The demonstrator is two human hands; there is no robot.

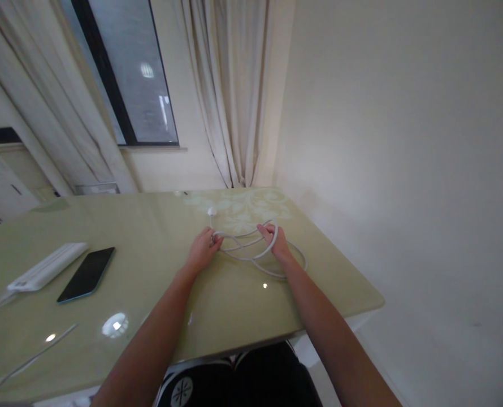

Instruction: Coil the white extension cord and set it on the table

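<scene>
A white cable (pixel 243 258) lies in loose loops between my two hands, above and on the glossy table. My left hand (pixel 204 247) is closed round the gathered cable at the left end of the loops. Just beyond that hand, a white plug-like end (pixel 211 211) rests on the table. At the right end of the loops, my right hand (pixel 276 240) grips the cable, with one loop bending over its fingers. Another loop hangs lower, passing behind my right wrist.
The pale green table (pixel 150 226) has a wall (pixel 404 169) along its right side. To the left lie a dark phone (pixel 87 274) and a white power strip (pixel 48 268). Another white cord (pixel 35 357) lies near the front left. Curtains (pixel 234 90) hang behind.
</scene>
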